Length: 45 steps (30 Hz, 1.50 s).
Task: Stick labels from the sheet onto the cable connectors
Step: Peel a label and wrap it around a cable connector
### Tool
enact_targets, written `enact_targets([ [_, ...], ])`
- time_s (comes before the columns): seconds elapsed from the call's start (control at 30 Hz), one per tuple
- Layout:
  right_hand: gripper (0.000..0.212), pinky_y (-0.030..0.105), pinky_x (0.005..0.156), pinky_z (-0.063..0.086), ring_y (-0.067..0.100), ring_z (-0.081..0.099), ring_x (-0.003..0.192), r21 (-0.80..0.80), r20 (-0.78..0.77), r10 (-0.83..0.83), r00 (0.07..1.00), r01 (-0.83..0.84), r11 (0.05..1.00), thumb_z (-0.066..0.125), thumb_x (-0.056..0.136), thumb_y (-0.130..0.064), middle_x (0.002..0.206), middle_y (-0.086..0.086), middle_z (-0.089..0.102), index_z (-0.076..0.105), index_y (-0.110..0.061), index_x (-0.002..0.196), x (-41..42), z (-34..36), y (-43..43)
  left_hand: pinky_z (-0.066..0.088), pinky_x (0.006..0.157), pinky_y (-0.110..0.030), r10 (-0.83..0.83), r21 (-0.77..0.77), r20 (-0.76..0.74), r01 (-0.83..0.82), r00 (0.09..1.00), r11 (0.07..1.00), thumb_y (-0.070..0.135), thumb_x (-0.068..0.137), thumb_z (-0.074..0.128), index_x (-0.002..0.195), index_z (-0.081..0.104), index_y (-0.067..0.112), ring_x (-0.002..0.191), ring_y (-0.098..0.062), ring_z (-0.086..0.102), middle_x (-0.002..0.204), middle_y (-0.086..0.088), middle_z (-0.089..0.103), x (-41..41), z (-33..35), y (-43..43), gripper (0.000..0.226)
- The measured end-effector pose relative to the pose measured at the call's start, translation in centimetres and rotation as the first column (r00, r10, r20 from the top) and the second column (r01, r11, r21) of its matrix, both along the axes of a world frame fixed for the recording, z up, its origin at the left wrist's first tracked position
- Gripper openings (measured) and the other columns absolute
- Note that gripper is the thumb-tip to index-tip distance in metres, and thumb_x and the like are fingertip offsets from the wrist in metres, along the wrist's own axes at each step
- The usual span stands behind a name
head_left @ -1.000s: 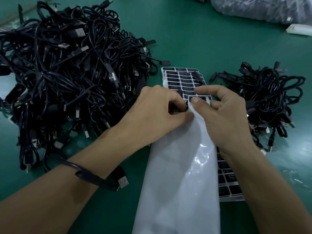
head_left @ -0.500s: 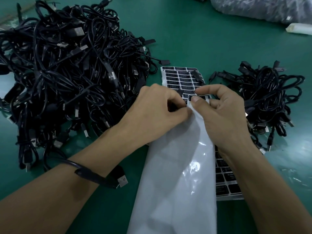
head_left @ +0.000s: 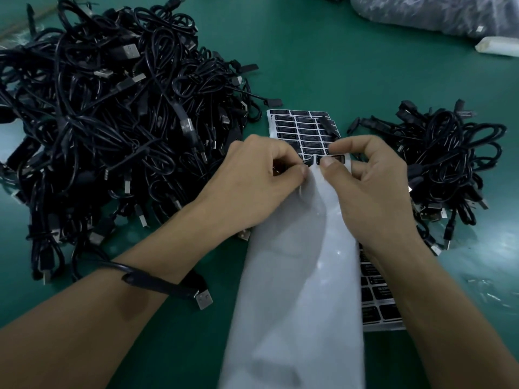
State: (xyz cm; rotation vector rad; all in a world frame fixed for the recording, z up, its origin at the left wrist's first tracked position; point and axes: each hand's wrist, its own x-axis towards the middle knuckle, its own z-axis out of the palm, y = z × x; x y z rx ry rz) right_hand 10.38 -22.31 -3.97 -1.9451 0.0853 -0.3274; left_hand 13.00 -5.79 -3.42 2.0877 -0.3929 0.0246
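Note:
A label sheet (head_left: 302,127) with rows of black labels lies on the green table; its glossy white backing strip (head_left: 297,276) curls toward me. My left hand (head_left: 258,178) has its fingers curled at the fold of the sheet, pinching what looks like a small black connector, mostly hidden. My right hand (head_left: 368,186) pinches a black label (head_left: 331,159) between thumb and forefinger at the sheet's edge. A black cable (head_left: 157,284) with a USB plug (head_left: 203,300) drapes over my left wrist.
A big tangled heap of black cables (head_left: 112,122) fills the left side. A smaller bundle of cables (head_left: 446,167) lies at the right. More labels of the sheet (head_left: 377,307) show under my right forearm. A plastic bag (head_left: 438,12) and a white object (head_left: 497,46) sit at the far right.
My right thumb and forefinger have closed on the label at the sheet's edge and my hands have drawn slightly apart. The white backing has shifted a little.

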Motion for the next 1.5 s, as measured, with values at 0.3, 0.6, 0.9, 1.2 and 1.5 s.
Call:
enact_targets([
  [0.3,0.036,0.014,0.066,0.034,0.011,0.053,0.093,-0.481,-0.022,0.034,0.999,-0.041,0.876,0.060,0.099,-0.023,0.093,-0.011,0.060,0.050,-0.026,0.133,-0.6,0.1,-0.2,0.058,0.059,-0.033,0.143,-0.169,-0.048,-0.150,0.988,0.974,0.018,0.087,0.069,0.071,0.073,0.019,0.055,-0.013,0.065,0.057,0.007,0.067,0.2,0.6,0.2,0.017],
  [0.6,0.029,0.009,0.087,0.027,0.021,0.050,0.101,-0.647,0.272,0.071,0.960,0.128,0.752,0.066,0.082,-0.022,0.107,0.005,0.059,0.067,-0.012,0.109,-1.1,0.9,1.1,0.057,0.060,-0.037,0.151,-0.142,-0.022,-0.153,0.988,0.978,0.023,0.088,0.069,0.063,0.073,0.036,0.061,-0.021,0.065,0.058,0.007,0.067,0.1,0.9,0.0,0.028],
  [0.9,0.010,0.017,0.075,0.028,0.026,0.056,0.084,-0.632,0.353,0.042,0.935,0.205,0.747,0.074,0.088,-0.018,0.087,0.006,0.066,0.075,-0.009,0.091,-1.2,0.7,1.8,0.051,0.057,-0.020,0.088,-0.165,-0.069,-0.098,0.994,0.981,0.024,0.091,0.069,0.072,0.075,0.025,0.057,-0.006,0.066,0.057,0.010,0.068,0.1,0.8,-0.1,0.020],
  [1.2,0.020,0.013,0.064,0.043,0.002,0.056,0.064,-0.213,0.254,-0.081,0.964,0.138,0.967,0.074,0.085,-0.019,0.069,-0.012,0.064,0.067,-0.035,0.076,-0.7,1.1,0.8,0.060,0.072,-0.030,0.040,-0.164,-0.067,-0.051,0.997,0.985,0.018,0.082,0.078,0.078,0.076,0.026,0.070,-0.009,0.071,0.071,0.009,0.074,0.3,0.4,0.3,0.009],
  [1.5,0.010,0.025,0.070,0.052,0.014,0.063,0.077,0.412,0.011,0.016,1.000,-0.019,0.911,0.075,0.086,-0.013,0.079,-0.002,0.070,0.075,-0.021,0.080,-0.2,1.3,0.7,0.050,0.056,-0.018,-0.061,-0.296,-0.154,0.013,0.986,0.955,0.013,0.097,0.065,0.100,0.048,0.028,0.064,-0.010,0.072,0.077,0.005,0.077,0.2,0.5,0.2,0.023],
])
